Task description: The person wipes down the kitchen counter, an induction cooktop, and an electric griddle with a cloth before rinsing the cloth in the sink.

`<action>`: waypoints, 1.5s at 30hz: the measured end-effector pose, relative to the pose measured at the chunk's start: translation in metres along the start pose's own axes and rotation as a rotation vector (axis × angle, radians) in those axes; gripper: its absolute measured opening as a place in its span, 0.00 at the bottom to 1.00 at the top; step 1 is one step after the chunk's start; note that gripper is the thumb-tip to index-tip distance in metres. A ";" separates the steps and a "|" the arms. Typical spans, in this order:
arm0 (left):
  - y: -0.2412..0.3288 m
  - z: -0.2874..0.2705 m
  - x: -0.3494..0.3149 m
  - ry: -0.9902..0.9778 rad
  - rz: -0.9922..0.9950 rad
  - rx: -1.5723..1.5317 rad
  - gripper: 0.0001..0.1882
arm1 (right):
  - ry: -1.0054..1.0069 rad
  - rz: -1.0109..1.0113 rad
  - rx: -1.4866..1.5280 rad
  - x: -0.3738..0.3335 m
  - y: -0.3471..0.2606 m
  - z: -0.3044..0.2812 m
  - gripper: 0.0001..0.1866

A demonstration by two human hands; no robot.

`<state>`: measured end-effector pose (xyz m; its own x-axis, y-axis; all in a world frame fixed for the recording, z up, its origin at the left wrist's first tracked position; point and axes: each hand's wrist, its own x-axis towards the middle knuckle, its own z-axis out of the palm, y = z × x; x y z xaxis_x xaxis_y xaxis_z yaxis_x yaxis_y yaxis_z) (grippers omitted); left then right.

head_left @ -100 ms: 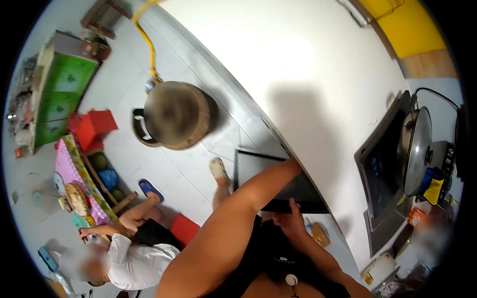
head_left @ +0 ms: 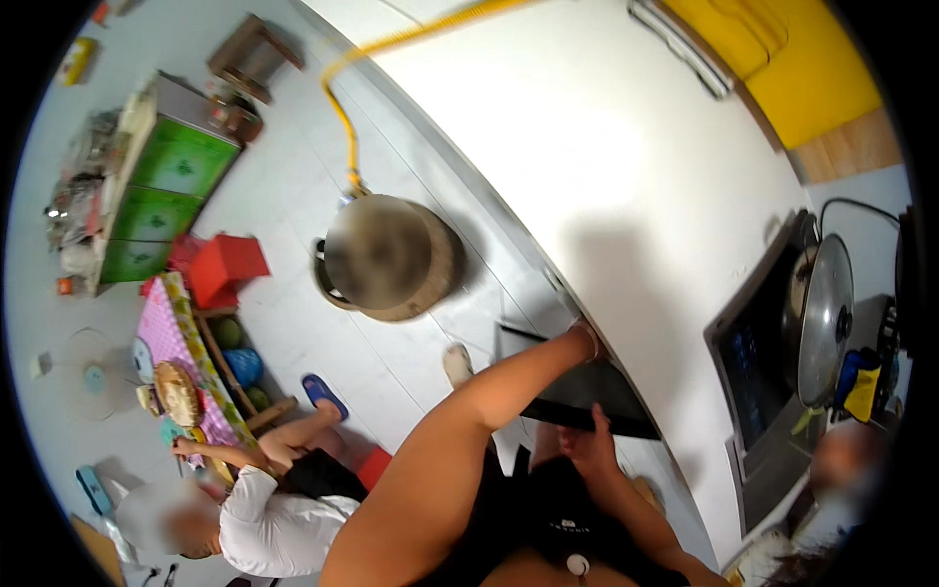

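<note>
My left forearm reaches across to the front edge of the white countertop [head_left: 577, 108]. A band shows at its wrist, and my left hand [head_left: 588, 340] passes out of sight under that edge, its fingers hidden. Below the counter, a dark panel with a black frame [head_left: 577, 391] stands out from the cabinet front. At the panel's near edge is my right hand [head_left: 589, 448], thumb lying over the black rim and fingers curled beneath it.
A lidded pan [head_left: 825, 318] sits on a black cooktop [head_left: 748, 352] at right. On the floor stands a round brown stove-like drum [head_left: 435, 269] with a yellow hose [head_left: 342, 108]. Another person in a white shirt [head_left: 279, 523] sits at left by a pink-covered table [head_left: 181, 338].
The whole view has shifted, so the room sits farther right and lower. More of my left wrist, with its band, now shows at the counter edge. My right hand stays by the panel's rim.
</note>
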<state>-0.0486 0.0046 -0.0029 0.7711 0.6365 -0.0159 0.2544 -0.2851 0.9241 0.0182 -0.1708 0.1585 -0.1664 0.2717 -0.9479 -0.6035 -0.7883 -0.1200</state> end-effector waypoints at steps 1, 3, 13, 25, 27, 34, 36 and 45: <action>-0.018 -0.023 -0.015 -0.129 0.127 0.654 0.28 | -0.038 0.021 -0.021 0.009 -0.006 0.007 0.27; 0.041 -0.098 -0.045 -0.398 -0.592 0.332 0.25 | -0.062 0.001 0.052 0.011 -0.012 -0.004 0.29; 0.022 -0.152 -0.320 0.393 -0.963 0.165 0.26 | -0.133 -0.215 0.183 0.042 -0.015 0.018 0.22; 0.039 0.037 -0.523 -0.224 -1.052 0.310 0.21 | 0.147 -0.719 -0.337 0.127 -0.070 0.011 0.26; 0.059 0.046 -0.537 -0.188 -1.086 0.399 0.20 | 0.203 -0.699 -0.328 0.131 -0.070 0.025 0.25; 0.092 0.042 -0.536 0.359 -1.596 -0.463 0.17 | -0.161 -0.390 -0.594 0.114 -0.087 0.013 0.17; 0.091 0.030 -0.510 0.301 -1.442 -0.246 0.16 | -0.563 -0.427 -0.751 0.100 -0.093 0.014 0.06; 0.094 -0.050 -0.389 0.088 -1.149 0.091 0.14 | -0.696 -1.170 -0.862 -0.214 -0.173 0.056 0.15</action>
<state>-0.3533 -0.2339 0.1096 0.0152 0.6005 -0.7995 0.8233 0.4462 0.3507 0.1150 -0.0616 0.3987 -0.4019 0.9137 0.0607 -0.0912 0.0261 -0.9955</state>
